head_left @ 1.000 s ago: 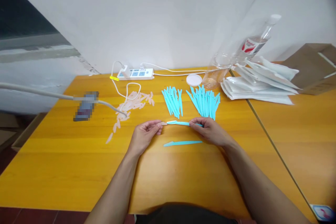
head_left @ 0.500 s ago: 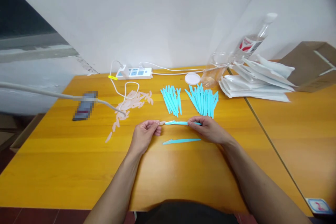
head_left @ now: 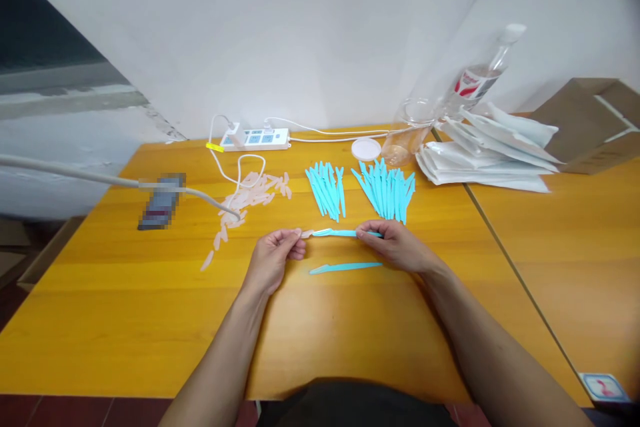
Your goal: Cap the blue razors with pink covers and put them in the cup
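My right hand (head_left: 393,243) pinches the handle of a blue eyebrow razor (head_left: 343,233), its blade end pointing left. Between the thumb and fingers of my left hand (head_left: 277,253) is a small translucent blade cover (head_left: 307,234), close to the razor's tip; whether they touch I cannot tell. Another blue eyebrow razor (head_left: 345,267) lies on the table just below, in front of me. Beyond my hands are two piles of blue razors, a left pile (head_left: 327,190) and a right pile (head_left: 387,193). Loose pinkish translucent covers (head_left: 255,192) are scattered to the left.
A white power strip (head_left: 257,139) with cables runs along the wall. One thick cable crosses over a blurred dark phone-like object (head_left: 163,203). At the back right are a round white lid (head_left: 366,149), a clear jar (head_left: 407,137), a bottle (head_left: 477,83), white packets (head_left: 485,160) and a cardboard box (head_left: 590,123).
Hardly anything differs. Both hands keep their hold on the cover and the razor, and the whole view has shifted very slightly.
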`<act>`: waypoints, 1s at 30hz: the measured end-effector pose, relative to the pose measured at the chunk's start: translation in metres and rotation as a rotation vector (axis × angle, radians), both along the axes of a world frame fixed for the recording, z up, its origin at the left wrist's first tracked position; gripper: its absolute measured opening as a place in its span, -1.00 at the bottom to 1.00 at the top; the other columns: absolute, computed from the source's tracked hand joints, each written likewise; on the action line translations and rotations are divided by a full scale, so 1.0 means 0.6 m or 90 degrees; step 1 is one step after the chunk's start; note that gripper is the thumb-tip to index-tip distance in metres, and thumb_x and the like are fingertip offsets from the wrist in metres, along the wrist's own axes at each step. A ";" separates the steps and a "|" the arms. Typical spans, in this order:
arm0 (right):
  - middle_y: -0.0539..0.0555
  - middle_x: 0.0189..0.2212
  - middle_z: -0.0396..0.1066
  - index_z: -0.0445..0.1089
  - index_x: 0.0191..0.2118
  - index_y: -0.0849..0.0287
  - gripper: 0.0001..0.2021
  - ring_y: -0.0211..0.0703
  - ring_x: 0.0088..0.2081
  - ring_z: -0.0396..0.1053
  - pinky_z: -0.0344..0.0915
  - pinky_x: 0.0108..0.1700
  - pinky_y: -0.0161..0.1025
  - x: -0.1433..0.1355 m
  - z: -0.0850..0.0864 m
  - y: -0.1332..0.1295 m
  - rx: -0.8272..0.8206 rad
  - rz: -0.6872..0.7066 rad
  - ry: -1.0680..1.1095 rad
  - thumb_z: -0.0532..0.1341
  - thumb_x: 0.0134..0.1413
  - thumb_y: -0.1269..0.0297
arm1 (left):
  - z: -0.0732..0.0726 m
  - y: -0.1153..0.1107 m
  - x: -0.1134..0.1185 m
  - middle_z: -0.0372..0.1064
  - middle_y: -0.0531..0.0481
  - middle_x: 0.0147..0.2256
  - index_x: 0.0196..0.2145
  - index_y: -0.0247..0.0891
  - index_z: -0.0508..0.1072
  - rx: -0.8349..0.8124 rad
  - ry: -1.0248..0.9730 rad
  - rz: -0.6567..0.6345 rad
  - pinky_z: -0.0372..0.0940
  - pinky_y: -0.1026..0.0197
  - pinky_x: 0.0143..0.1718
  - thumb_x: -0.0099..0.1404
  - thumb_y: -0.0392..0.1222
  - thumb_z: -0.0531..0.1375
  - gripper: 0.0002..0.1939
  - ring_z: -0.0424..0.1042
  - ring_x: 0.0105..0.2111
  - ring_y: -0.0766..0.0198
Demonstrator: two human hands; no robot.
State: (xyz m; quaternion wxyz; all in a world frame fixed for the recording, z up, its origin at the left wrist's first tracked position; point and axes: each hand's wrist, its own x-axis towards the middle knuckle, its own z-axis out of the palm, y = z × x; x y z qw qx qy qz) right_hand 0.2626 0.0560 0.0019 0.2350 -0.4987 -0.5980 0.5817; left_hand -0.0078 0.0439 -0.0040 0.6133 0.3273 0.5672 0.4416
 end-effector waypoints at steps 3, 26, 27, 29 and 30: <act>-0.12 -0.54 0.11 0.43 -0.29 0.17 -0.55 -0.34 -0.52 -0.04 -0.05 -0.49 -0.33 -0.002 -0.003 -0.001 0.017 0.013 -0.004 0.15 0.21 -0.17 | -0.001 -0.003 0.013 0.50 -0.03 -0.50 -0.44 -0.33 0.52 0.006 0.015 -0.029 0.34 0.28 -0.43 0.03 0.10 0.45 -0.58 0.41 -0.55 0.36; 0.29 -0.31 0.59 0.54 -0.33 0.22 -0.63 0.05 -0.26 0.50 0.19 -0.25 -0.17 -0.069 0.039 0.104 0.276 -0.115 -0.528 0.11 0.30 0.07 | -0.011 -0.083 0.052 0.08 -0.03 0.39 0.38 -0.09 0.13 0.609 0.728 -0.589 -0.13 -0.23 0.41 0.53 -0.17 -0.01 -0.49 -0.01 0.41 0.01; 0.33 -0.28 0.59 0.55 -0.31 0.24 -0.65 0.08 -0.23 0.51 0.20 -0.23 -0.16 -0.082 0.036 0.122 0.273 -0.116 -0.557 0.13 0.28 0.11 | -0.008 -0.085 0.049 0.08 -0.03 0.39 0.38 -0.08 0.14 0.609 0.718 -0.594 -0.12 -0.23 0.42 0.52 -0.15 0.00 -0.49 -0.01 0.41 0.01; 0.37 -0.27 0.58 0.55 -0.31 0.27 -0.73 0.11 -0.18 0.51 0.23 -0.19 -0.16 -0.100 0.027 0.148 0.249 -0.123 -0.572 0.18 0.22 0.19 | 0.000 -0.088 0.034 0.07 -0.05 0.39 0.39 -0.07 0.12 0.601 0.697 -0.586 -0.10 -0.22 0.41 0.51 -0.10 0.04 -0.46 -0.01 0.41 0.02; 0.36 -0.29 0.58 0.55 -0.32 0.27 -0.75 0.10 -0.18 0.51 0.24 -0.18 -0.17 -0.104 0.022 0.157 0.233 -0.133 -0.563 0.19 0.19 0.22 | 0.003 -0.088 0.022 0.07 -0.07 0.39 0.40 -0.07 0.10 0.591 0.692 -0.561 -0.09 -0.22 0.41 0.50 -0.08 0.06 -0.44 0.00 0.41 0.02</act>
